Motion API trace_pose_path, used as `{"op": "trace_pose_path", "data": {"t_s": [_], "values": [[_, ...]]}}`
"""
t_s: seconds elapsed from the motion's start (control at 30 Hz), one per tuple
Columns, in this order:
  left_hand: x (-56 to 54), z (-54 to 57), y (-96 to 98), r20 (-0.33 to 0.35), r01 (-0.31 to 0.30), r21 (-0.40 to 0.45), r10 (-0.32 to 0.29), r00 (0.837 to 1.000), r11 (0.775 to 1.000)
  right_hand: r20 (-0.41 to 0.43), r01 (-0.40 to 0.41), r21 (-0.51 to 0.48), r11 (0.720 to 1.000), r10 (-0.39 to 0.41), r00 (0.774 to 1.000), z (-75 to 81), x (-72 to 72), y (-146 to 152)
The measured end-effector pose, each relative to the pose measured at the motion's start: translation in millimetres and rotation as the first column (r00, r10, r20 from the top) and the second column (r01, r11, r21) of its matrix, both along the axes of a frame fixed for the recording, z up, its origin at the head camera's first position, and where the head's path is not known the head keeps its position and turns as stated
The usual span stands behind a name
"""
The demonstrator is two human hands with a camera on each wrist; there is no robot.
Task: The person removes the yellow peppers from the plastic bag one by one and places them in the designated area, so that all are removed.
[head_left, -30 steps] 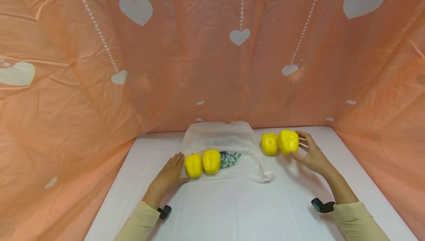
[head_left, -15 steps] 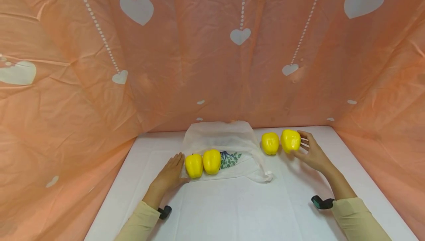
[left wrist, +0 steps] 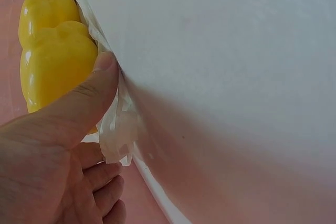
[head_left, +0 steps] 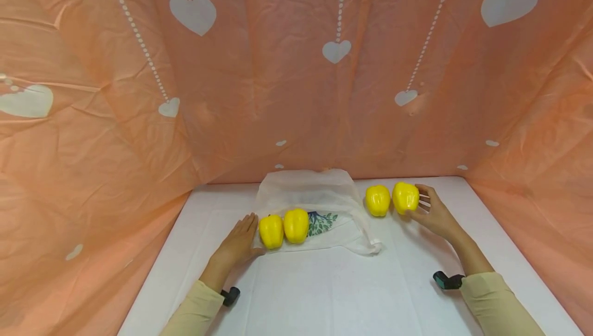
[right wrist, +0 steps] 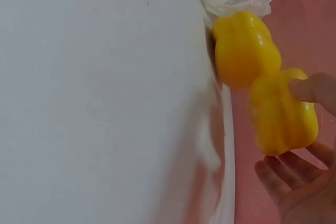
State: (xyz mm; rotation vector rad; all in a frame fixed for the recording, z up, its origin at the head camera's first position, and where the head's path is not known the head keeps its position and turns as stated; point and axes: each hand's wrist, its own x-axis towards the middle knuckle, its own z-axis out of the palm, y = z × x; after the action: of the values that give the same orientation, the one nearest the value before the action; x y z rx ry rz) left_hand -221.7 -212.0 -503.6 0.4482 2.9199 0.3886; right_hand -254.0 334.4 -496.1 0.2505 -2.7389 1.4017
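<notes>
My left hand (head_left: 238, 241) rests at the left end of a thin white drawstring bag (head_left: 301, 187), its fingers extended. In the left wrist view the thumb touches the bag's edge beside a yellow bell pepper (left wrist: 58, 66). On the bag, two bell peppers sit side by side, the left pepper (head_left: 271, 231) nearest my hand and the other pepper (head_left: 296, 226) by a printed tree. My right hand (head_left: 435, 215) holds another yellow bell pepper (head_left: 405, 197) between thumb and fingers, apparently off the table. Left of it, a similar pepper (head_left: 377, 200) stands on the table.
A white-covered table (head_left: 324, 295) lies under everything. Behind it and along both sides hangs an orange sheet (head_left: 296, 94) with white hearts. The bag's gathered corner (head_left: 372, 246) points right. Each wrist wears a dark camera, such as the right camera (head_left: 447, 280).
My right hand has moved its bell pepper slightly right, opening a small gap to the pepper beside it. My left hand and the bag keep their places.
</notes>
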Motion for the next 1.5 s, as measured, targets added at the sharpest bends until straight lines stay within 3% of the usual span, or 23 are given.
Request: {"op": "trace_pose_path", "data": {"t_s": [0.23,0.93,1.5], "values": [[-1.0,-2.0,0.2,0.005,-0.006,-0.002,0.006,1.000,1.000,0.047,0.003,-0.009,1.000,-0.003,0.999,-5.0,-3.8,1],[1.8,5.8,2.2,0.007,-0.005,0.005,0.005,1.000,1.000,0.100,0.016,0.022,1.000,-0.018,0.995,-13.3,-12.9,-1],[-1.6,4.3,2.5,-0.005,0.011,-0.002,-0.011,1.000,1.000,0.104,-0.005,0.031,1.000,0.002,0.995,-14.3,-12.9,-1]]}}
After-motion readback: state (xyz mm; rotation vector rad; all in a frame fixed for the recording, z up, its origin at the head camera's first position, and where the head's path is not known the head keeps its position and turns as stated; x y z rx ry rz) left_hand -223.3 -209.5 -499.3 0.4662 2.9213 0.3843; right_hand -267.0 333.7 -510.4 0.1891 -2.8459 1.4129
